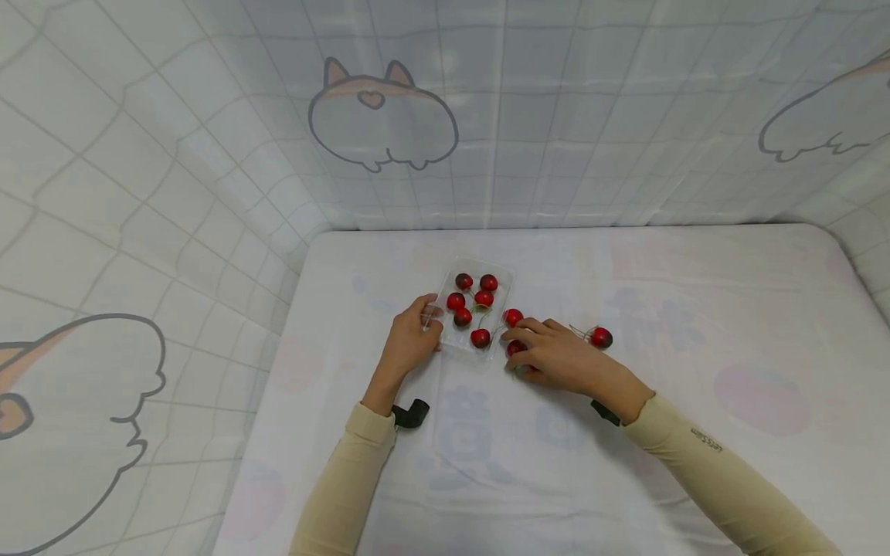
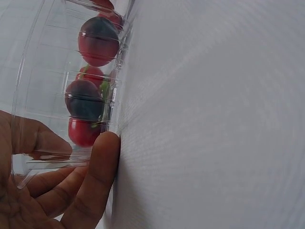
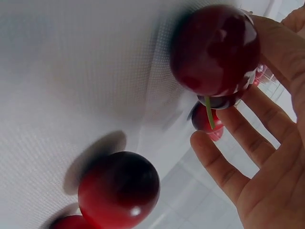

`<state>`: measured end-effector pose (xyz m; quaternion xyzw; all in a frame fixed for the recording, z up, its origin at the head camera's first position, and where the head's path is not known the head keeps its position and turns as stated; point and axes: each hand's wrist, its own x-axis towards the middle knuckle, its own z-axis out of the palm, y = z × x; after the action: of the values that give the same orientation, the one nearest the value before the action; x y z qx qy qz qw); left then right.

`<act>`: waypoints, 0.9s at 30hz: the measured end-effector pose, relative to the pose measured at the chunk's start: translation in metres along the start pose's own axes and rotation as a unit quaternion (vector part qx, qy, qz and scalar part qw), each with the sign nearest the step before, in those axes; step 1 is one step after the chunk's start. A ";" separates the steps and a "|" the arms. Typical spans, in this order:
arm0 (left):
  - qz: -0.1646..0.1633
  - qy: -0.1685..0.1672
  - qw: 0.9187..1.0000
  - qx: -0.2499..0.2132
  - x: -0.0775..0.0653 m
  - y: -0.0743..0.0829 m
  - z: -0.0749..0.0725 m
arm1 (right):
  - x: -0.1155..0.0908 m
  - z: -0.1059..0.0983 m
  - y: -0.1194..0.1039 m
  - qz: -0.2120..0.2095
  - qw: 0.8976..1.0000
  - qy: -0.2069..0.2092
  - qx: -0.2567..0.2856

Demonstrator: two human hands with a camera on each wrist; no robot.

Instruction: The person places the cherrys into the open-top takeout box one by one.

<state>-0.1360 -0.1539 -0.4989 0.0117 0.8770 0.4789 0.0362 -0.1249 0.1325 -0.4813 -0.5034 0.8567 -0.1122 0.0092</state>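
Observation:
My left hand (image 1: 412, 337) grips the near left edge of a clear plastic box (image 1: 445, 344), thumb on one side of the wall and fingers (image 2: 95, 176) on the other. Several red cherries with dark patches, one of them this cherry (image 1: 480, 337), lie inside, some with green stems. Beside the box, the right hand (image 1: 559, 357) reaches palm-down over the table and holds a dark red cherry (image 3: 217, 50) at its thumb side. Its other fingers (image 3: 217, 160) are spread out, close to a second cherry (image 3: 221, 101). Another cherry (image 1: 512, 317) sits just past the right fingertips.
Behind the right hand, a loose cherry (image 1: 601, 337) with stems lies on the white patterned tablecloth (image 1: 695, 309). The right wrist view shows two cherries (image 3: 119, 191) there. Tile-patterned sheets (image 1: 556, 116) stand at the back and sides. Black wrist mounts (image 1: 412, 415) sit under the sleeves.

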 end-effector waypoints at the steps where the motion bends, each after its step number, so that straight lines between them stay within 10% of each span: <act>1: 0.000 0.000 1.000 0.001 0.000 0.000 0.000 | 0.000 0.000 0.000 0.000 1.000 -0.001 0.001; 27: 0.007 0.003 1.000 -0.001 -0.001 -0.002 0.001 | 0.002 0.002 0.007 -0.048 0.997 0.047 -0.023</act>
<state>-0.1349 -0.1536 -0.5012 0.0166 0.8764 0.4803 0.0303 -0.1320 0.1339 -0.4847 -0.5383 0.8333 -0.1161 -0.0483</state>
